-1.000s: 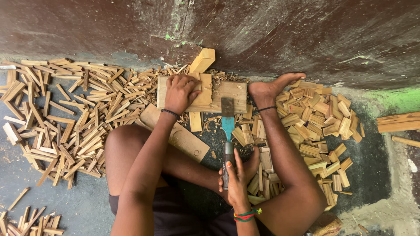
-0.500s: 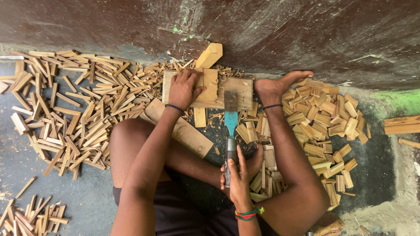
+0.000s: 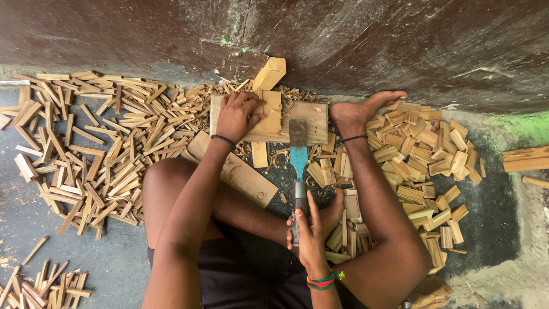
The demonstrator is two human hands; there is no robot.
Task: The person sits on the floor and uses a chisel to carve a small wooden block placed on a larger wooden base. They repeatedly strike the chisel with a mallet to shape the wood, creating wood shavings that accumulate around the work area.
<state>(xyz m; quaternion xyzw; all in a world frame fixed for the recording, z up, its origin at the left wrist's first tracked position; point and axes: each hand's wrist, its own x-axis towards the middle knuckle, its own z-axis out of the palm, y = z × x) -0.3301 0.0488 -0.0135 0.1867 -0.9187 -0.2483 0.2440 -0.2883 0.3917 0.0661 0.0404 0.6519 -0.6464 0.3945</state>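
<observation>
My left hand (image 3: 239, 116) presses a small pale wood block (image 3: 273, 112) flat onto a wooden board (image 3: 313, 116) on the floor. My right hand (image 3: 311, 230) is closed round the handle of a chisel (image 3: 298, 163) with a blue shank. Its flat steel blade lies on the board, just right of the block. My right foot (image 3: 359, 110) rests against the board's right end, and my left leg is folded under my arms.
A wide heap of thin wood sticks (image 3: 86, 143) covers the floor on the left, with a smaller bunch (image 3: 46, 286) at bottom left. Short cut blocks (image 3: 426, 149) are piled on the right. A plank (image 3: 243, 174) lies under my leg. A dark wall (image 3: 400, 40) stands behind; loose planks (image 3: 526, 159) lie far right.
The view has shifted slightly. Both hands, the chisel and the block keep nearly the same places.
</observation>
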